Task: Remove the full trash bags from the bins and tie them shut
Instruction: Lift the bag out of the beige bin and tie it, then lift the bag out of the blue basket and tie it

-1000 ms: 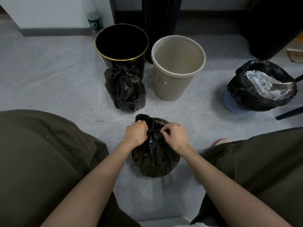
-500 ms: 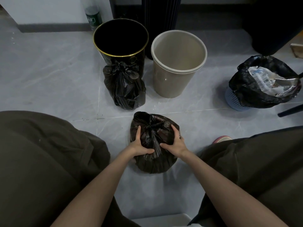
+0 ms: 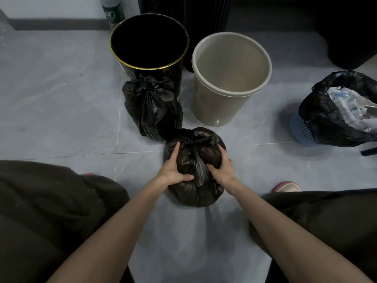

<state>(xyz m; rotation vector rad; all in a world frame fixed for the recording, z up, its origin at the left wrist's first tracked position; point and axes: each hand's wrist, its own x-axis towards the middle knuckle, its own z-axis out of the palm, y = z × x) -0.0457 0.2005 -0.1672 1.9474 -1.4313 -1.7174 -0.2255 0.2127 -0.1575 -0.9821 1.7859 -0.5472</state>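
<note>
- The left hand point(image 3: 173, 170) is gripping the left side of a knotted black plastic trash bag point(image 3: 193, 194), with its thumb lying across the front and its fingers curling round the side.
- The right hand point(image 3: 221, 168) is clasping the right side of the same bag, fingers wrapping over its shoulder.
- This bag is sitting on the grey tiled floor point(image 3: 61, 99) between the person's knees, its tied neck pointing up and away from the camera.
- A second tied black plastic bag point(image 3: 152, 111) is standing just beyond it, leaning against a tall black round bin with a gold rim point(image 3: 151, 67); the two bags are nearly touching.
- A beige round plastic bin point(image 3: 218, 109) is standing just beside the black bin, on its right.
- Well apart on the right, a blue mesh basket point(image 3: 301, 130) is holding an open black plastic liner point(image 3: 318, 119) that is bulging with pale crumpled rubbish point(image 3: 350, 107).
- A green-labelled bottle point(image 3: 113, 11) is standing by the wall behind the black bin.
- A pink shoe tip point(image 3: 286, 186) is showing beside the right knee.
</note>
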